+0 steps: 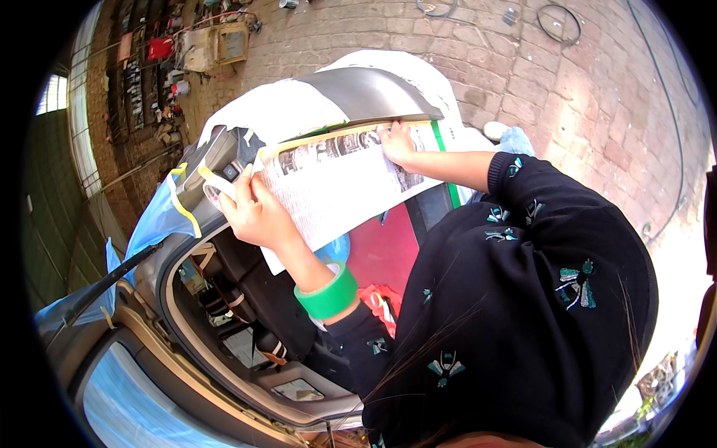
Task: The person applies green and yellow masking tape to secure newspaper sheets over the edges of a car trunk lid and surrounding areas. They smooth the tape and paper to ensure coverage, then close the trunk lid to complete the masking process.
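Note:
A printed newspaper sheet (321,190) lies across the rear of a car, with yellowish masking tape along its far edge. My left hand (258,209) is closed at the sheet's left corner, around a partly hidden roll of masking tape (212,194). From that roll a strip runs beside my fingers. My right hand (398,147) presses the far edge of the sheet near its right end, fingers laid on the paper. Around my left wrist sits a roll of green tape (328,293). A green tape strip (438,137) borders the sheet's right end.
White covering (276,112) drapes over the car beyond a bare grey panel (366,91). Blue plastic sheeting (157,213) hangs at the left. Below the newspaper is the open car interior, with a red panel (382,250). Loose cables (560,24) lie on the brick floor (493,60).

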{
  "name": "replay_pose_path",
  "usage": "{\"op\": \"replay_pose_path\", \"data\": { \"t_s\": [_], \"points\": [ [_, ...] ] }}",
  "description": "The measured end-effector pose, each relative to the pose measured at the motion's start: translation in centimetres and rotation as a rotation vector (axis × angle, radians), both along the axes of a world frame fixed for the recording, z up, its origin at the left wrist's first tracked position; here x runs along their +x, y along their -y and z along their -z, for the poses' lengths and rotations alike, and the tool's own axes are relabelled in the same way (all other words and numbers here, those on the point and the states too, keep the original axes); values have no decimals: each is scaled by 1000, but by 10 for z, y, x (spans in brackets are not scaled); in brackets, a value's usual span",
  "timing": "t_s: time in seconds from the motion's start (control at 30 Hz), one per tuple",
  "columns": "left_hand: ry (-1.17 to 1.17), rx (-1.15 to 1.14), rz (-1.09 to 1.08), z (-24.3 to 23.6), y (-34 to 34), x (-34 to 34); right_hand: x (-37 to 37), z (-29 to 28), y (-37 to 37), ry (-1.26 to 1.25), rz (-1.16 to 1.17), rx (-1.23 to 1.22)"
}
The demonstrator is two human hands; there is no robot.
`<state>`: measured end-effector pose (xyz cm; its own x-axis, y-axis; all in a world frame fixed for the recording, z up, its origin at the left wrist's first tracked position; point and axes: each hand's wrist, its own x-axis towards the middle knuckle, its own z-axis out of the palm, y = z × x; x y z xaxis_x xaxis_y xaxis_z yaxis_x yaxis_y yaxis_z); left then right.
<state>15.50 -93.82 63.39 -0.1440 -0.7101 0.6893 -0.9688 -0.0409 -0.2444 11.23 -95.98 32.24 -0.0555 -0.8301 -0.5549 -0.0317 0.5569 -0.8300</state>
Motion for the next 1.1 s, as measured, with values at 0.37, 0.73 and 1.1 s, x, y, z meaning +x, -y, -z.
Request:
{"op": "replay_pose_path", "data": {
  "t_s": [0.37, 0.73, 1.1],
  "points": [
    [3, 44, 62, -9, 27, -15, 5, -3, -6, -3, 166, -7],
    [64, 35, 160, -7, 18, -15, 18, -8, -5, -77, 6, -103],
    [25, 49, 314, 1, -8, -13, 17, -32, 1, 10, -108, -118]
  ]
}}
